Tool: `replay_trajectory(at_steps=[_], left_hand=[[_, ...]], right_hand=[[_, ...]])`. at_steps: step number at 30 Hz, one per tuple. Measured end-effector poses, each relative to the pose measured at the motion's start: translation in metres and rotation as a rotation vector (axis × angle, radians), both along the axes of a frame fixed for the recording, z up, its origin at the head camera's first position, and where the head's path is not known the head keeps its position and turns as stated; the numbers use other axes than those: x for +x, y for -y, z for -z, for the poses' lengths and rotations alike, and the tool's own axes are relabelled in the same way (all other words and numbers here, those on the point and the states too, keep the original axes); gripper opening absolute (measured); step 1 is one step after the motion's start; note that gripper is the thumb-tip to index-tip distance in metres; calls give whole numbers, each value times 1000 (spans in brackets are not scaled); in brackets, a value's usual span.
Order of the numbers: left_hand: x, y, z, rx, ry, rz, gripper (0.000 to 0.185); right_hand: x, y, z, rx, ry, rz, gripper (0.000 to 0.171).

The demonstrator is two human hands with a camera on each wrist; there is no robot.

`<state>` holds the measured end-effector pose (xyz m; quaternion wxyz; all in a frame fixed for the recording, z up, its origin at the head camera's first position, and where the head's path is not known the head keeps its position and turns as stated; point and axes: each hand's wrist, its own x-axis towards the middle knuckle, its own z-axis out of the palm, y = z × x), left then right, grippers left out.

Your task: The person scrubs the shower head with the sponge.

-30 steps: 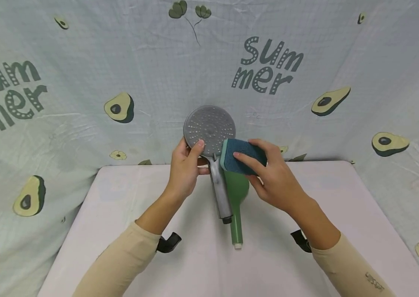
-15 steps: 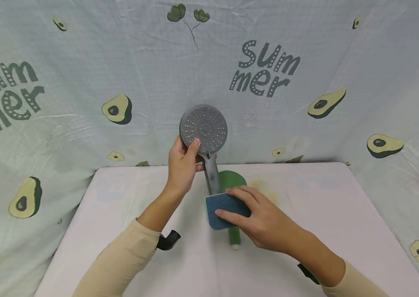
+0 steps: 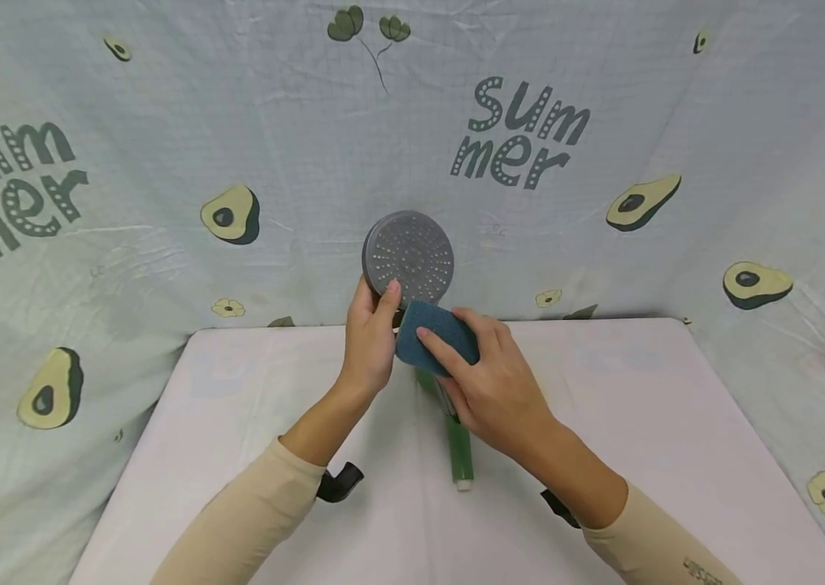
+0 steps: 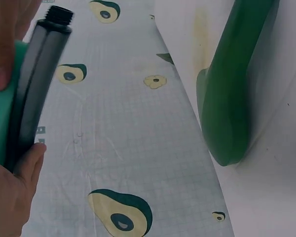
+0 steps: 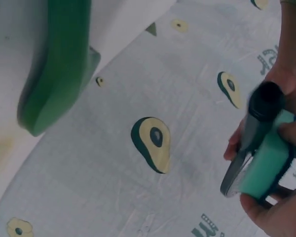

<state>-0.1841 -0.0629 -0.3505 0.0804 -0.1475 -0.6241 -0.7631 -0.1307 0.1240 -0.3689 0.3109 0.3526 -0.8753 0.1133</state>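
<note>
A grey shower head is held up by my left hand, its thumb on the edge of the round spray face and the other fingers behind. My right hand grips a sponge with a dark blue scouring side and a teal side. It covers the top of the shower head's handle just below the spray face. In the left wrist view, the teal side of the sponge lies along the grey handle with its black threaded end. The right wrist view shows the sponge against the shower head.
Below the hands, a green long-handled object with a broad rounded head and a white tip lies on the pale table. A cloth printed with avocados hangs behind. Black pieces show at both wrists.
The right hand has moved the sponge from beside the spray face down the handle, then back up to below the face. The left hand keeps its hold and has shifted slightly.
</note>
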Motion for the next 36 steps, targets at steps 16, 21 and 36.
replay_trajectory(at_steps=[16,21,36], left_hand=[[1,10,-3,-197,43,-20,39],[5,7,-7,-216,66,-5,40],[6,8,-5,-378,-29,-38,45]], right_hand=[[18,-32,3,327,49,-227,65],[4,-21,-13,315,-70,-100,67],[3,-10,-36,500,-109,-110,67]])
